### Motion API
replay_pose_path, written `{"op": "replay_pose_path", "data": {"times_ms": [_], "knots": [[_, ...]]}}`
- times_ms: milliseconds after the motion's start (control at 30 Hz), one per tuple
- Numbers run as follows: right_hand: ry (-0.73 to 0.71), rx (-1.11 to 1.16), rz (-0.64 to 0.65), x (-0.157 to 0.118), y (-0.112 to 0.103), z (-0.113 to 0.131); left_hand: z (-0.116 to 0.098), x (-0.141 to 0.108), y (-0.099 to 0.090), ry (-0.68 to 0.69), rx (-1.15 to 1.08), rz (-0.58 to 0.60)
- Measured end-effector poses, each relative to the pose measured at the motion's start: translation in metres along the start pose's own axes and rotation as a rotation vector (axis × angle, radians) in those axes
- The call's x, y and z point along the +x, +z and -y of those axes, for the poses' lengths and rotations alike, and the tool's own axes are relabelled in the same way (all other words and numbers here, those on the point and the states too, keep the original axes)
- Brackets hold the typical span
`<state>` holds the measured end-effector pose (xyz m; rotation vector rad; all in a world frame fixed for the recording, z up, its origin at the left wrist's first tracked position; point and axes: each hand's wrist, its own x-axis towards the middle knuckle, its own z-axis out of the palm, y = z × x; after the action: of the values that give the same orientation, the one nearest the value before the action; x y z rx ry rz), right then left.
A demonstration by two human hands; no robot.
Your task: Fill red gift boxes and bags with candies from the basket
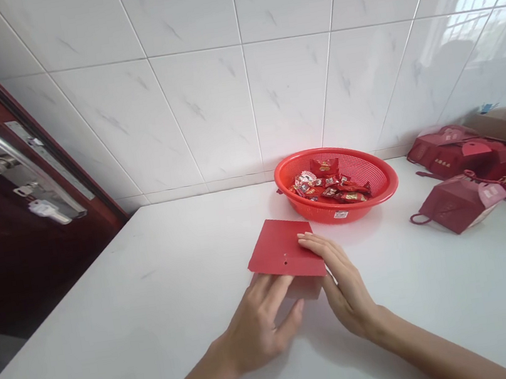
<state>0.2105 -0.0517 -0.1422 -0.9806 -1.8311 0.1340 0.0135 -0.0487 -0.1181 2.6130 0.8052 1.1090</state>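
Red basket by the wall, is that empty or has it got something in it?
Partly filled: small wrapped packets lie in the red basket, with bare mesh showing behind them.

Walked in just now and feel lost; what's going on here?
A person's left hand has its fingers under a red folded card, while the right hand touches its right side. Beyond it, a red basket holds small wrapped packets. Dark red boxes sit to the right.

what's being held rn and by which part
A folded red card, by its right edge in the right hand; the left hand reaches under its near edge, grip hidden.
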Motion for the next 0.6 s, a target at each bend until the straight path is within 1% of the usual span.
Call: {"op": "replay_pose_path", "data": {"times_ms": [100,167,233,333,433,600], "knots": [[-0.010,0.008,-0.018,0.004,-0.006,-0.003,0.000,0.003,-0.006,0.044,-0.024,-0.149],[-0.008,0.020,-0.029,0.008,-0.010,-0.004,0.000,0.005,-0.009,0.108,-0.002,-0.243],[0.006,0.026,-0.042,0.011,-0.014,-0.005,0.000,0.006,-0.011,0.174,0.031,-0.306],[0.004,0.014,-0.058,0.016,-0.021,-0.004,-0.002,0.006,-0.014,0.216,0.074,-0.347],[-0.023,0.014,-0.042,0.019,-0.027,0.002,-0.008,0.004,-0.019,0.206,0.114,-0.384],[-0.024,0.066,0.005,0.022,-0.034,0.014,-0.020,0.001,-0.030,0.183,0.164,-0.387]]}}
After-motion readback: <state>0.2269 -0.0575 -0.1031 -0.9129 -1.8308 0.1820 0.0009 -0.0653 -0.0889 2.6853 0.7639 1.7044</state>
